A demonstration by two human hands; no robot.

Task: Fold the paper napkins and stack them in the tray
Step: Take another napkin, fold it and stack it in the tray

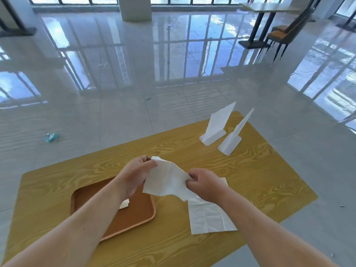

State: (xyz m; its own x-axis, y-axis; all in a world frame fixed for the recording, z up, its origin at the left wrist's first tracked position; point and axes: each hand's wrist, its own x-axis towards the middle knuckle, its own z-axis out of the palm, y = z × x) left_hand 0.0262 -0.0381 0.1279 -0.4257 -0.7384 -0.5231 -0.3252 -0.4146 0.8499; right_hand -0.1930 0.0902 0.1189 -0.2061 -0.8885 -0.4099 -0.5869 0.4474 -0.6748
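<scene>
Over the tray [77, 197] — left hand [133, 176] and right hand [204, 185] pinch a limp napkin [167, 180], unfolded; one folded piece in tray, another napkin [209, 218] waits flat — mostly undone.

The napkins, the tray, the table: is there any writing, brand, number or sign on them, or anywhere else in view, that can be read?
None: no text can be read anywhere in this view.
Napkin held in both hands: plain white.
Flat napkin on the table: plain white, creases only.
Tray: plain brown.
Table: wood grain only.
Two white stands: blank.
Small wrapper on the floor: too small and blurred to read.
</scene>
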